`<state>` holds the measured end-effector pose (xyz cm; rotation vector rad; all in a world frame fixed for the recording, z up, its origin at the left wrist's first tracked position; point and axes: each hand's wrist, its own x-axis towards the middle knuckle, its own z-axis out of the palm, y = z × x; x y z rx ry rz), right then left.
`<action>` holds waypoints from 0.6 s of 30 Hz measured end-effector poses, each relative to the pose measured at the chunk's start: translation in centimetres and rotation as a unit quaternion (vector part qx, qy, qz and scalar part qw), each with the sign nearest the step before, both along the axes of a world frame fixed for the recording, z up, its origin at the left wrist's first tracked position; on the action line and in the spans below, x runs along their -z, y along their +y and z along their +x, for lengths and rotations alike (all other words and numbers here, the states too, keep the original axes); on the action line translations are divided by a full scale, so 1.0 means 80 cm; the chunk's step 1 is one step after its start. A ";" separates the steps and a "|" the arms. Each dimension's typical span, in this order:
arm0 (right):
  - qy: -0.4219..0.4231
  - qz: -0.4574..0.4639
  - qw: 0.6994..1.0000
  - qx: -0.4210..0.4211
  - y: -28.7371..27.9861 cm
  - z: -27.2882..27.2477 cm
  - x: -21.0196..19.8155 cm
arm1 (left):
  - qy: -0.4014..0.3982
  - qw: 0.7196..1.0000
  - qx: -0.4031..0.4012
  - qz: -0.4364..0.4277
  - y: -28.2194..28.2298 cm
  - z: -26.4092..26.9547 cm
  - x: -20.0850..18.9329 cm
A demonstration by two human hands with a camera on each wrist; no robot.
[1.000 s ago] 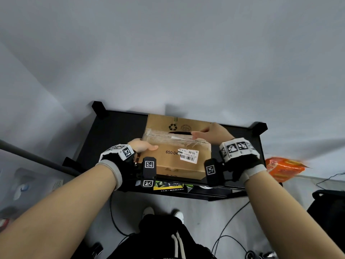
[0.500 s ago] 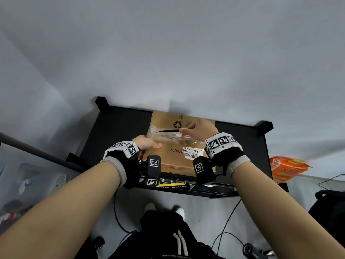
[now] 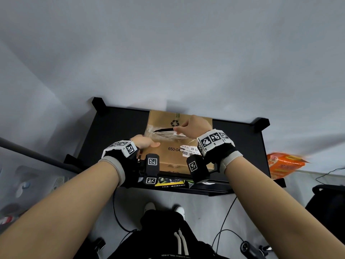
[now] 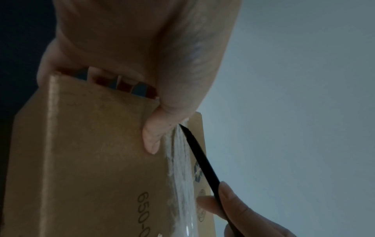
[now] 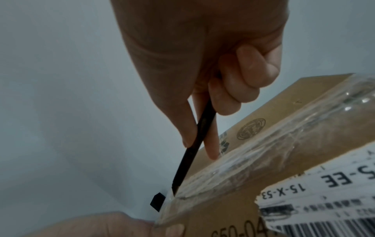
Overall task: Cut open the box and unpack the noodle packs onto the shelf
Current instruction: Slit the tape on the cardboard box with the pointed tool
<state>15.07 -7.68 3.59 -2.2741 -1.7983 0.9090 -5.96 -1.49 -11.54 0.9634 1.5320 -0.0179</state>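
A brown cardboard box (image 3: 174, 156) lies on top of the black shelf (image 3: 115, 131), sealed along its middle with clear tape (image 3: 164, 135). My left hand (image 3: 144, 143) grips the box's left end, thumb on top (image 4: 151, 141), fingers round the side. My right hand (image 3: 192, 127) pinches a thin black cutter (image 3: 164, 130). Its tip (image 5: 174, 191) touches the tape at the box's left end. The cutter (image 4: 201, 162) slants across the tape seam. The noodle packs inside the box are hidden.
An orange noodle pack (image 3: 283, 164) lies to the right of the shelf. A yellow-green package (image 3: 172, 183) sits on the lower shelf level. Cables (image 3: 222, 228) run over the floor near my feet. A grey wall stands behind the shelf.
My right hand has moved left along the tape seam, and the cutter tip now reaches the box's left end. The left hand has stayed on the box's left end.
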 end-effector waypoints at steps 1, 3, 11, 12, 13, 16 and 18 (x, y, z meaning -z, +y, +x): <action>0.005 -0.001 1.000 0.002 0.000 0.000 0.000 | 0.003 1.000 0.002 0.000 0.000 0.000 -0.001; 0.010 -0.001 1.000 0.001 -0.001 0.001 0.002 | 0.008 1.000 0.004 0.001 0.000 0.000 -0.002; -0.033 0.000 0.999 -0.002 0.005 0.004 -0.006 | -0.003 1.000 -0.008 -0.001 -0.004 0.002 -0.008; -0.030 0.003 1.000 0.000 0.007 0.006 -0.008 | -0.003 1.000 -0.009 -0.002 -0.004 0.001 -0.007; -0.027 0.007 1.000 -0.001 0.008 0.006 -0.010 | -0.004 1.000 -0.009 -0.003 -0.004 0.000 -0.008; -0.031 0.012 0.999 -0.015 0.008 -0.002 -0.009 | -0.005 1.000 -0.005 -0.003 -0.006 0.001 -0.014; -0.029 0.011 0.999 -0.023 0.007 -0.010 -0.005 | 0.001 1.000 0.003 0.002 -0.009 0.004 -0.024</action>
